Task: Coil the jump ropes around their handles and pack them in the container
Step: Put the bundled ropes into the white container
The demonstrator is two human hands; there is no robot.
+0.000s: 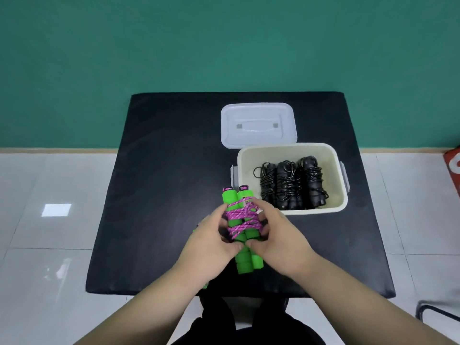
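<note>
head view: both hands meet over the near middle of the black padded table top. between them is a pair of bright green foam jump-rope handles, side by side, running near to far with their pink-capped ends on the far side. a pink and purple braided rope is wound in crossing turns around the middle of the two handles, binding them together.

the left hand grips the bundle from the left, its fingers curled round the wound part and its thumb pressed on the handles nearer the person. the right hand grips it from the right in the same way, thumb beside the left thumb, fingertips at the far turns of rope. i cannot tell whether the bundle rests on the table or is held just above it.

just to the far right of the bundle stands a cream rectangular plastic container, open. inside it lie black jump ropes, coiled round their black handles and packed side by side in what look like three bundles. a translucent white plastic lid with a flat carry handle lies on the table beyond the container, at its far left rim.

white glossy floor tiles surround the table, a teal green wall rises behind, and a red object shows at the right edge.
</note>
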